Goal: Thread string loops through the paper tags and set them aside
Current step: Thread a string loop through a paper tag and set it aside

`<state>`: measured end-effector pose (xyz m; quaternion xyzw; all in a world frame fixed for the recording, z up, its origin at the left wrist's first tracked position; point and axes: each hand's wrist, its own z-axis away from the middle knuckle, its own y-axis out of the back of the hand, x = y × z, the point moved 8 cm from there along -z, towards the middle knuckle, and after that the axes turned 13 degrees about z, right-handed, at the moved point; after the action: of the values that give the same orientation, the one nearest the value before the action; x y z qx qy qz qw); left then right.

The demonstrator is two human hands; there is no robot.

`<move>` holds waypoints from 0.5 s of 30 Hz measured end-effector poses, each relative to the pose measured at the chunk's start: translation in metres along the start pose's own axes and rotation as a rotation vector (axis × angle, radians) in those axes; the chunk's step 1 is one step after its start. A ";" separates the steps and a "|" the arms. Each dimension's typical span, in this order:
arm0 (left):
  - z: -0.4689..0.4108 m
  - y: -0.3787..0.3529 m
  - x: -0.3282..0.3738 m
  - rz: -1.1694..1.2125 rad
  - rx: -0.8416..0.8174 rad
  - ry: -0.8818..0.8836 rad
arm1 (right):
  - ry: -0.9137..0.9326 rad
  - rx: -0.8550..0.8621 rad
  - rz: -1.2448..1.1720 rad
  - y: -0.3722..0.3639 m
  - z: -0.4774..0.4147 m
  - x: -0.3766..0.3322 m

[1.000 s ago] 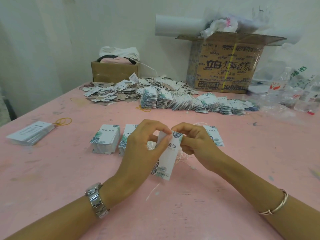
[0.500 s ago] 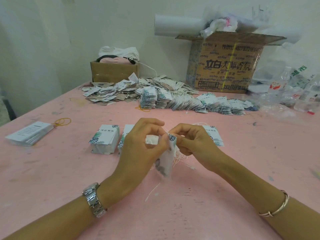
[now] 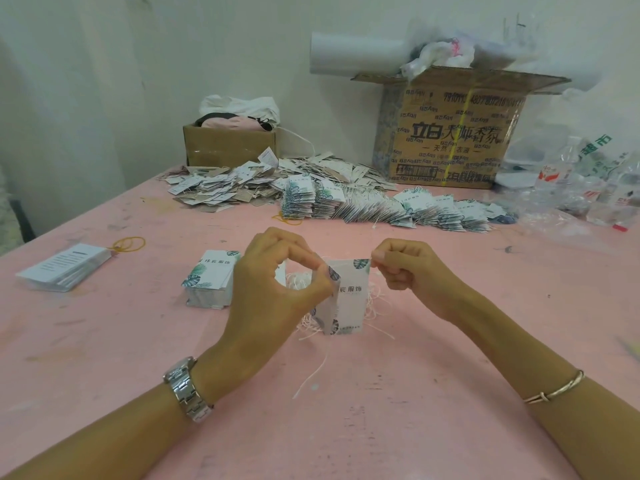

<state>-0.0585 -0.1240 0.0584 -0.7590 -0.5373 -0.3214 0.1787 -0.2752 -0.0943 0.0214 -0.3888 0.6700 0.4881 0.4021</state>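
Head view of a pink table point(image 3: 346, 427) where paper tags are being strung.

Progress, as judged from the layout: much is done and some is left. A long row point(image 3: 381, 209) of leaf-printed tags is laid out at the back, with thin strings seen among them, so these are taken as finished. Behind it a loose heap point(image 3: 225, 188) of tags is spread; whether those are threaded cannot be told. Just left of the hands 1 stack point(image 3: 207, 282) of matching tags is seen with no strings showing, and it is taken as work left. A tangle of white strings point(image 3: 372, 299) lies on the table under and behind the hands.

1 tag point(image 3: 346, 299) is held upright above the table, between the 2 hands and in front of the tangle. Its threading is judged to be in progress, and it is not yet set aside.

The left hand point(image 3: 277, 289) is raised with the wrist bent, and the tag's left edge is pinched near the top between thumb and forefinger, which form a ring. The right hand point(image 3: 412, 275) is curled into a loose fist, and the tag's top right corner is pinched by its fingertips. Whether a string end is also caught there cannot be told. 1 strand point(image 3: 311, 375) trails from below the tag onto the table.
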 end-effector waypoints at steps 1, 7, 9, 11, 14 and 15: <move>0.000 0.000 0.002 0.011 0.001 -0.017 | -0.005 0.019 -0.002 0.001 -0.001 0.002; 0.003 -0.002 0.000 0.097 -0.007 0.021 | -0.033 0.139 -0.008 0.012 -0.001 0.009; 0.003 -0.003 0.000 0.121 -0.014 0.020 | -0.028 0.156 -0.011 0.014 -0.001 0.009; 0.003 -0.003 0.002 0.130 -0.016 0.001 | -0.019 0.149 0.010 0.013 -0.002 0.007; 0.003 0.001 0.005 0.149 0.013 -0.030 | 0.007 0.095 -0.017 0.010 -0.003 0.004; 0.002 0.002 0.006 0.157 0.028 -0.045 | 0.017 0.064 -0.049 0.008 -0.003 0.003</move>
<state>-0.0545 -0.1190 0.0611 -0.8033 -0.4843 -0.2818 0.2019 -0.2845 -0.0958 0.0224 -0.3962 0.6789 0.4529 0.4207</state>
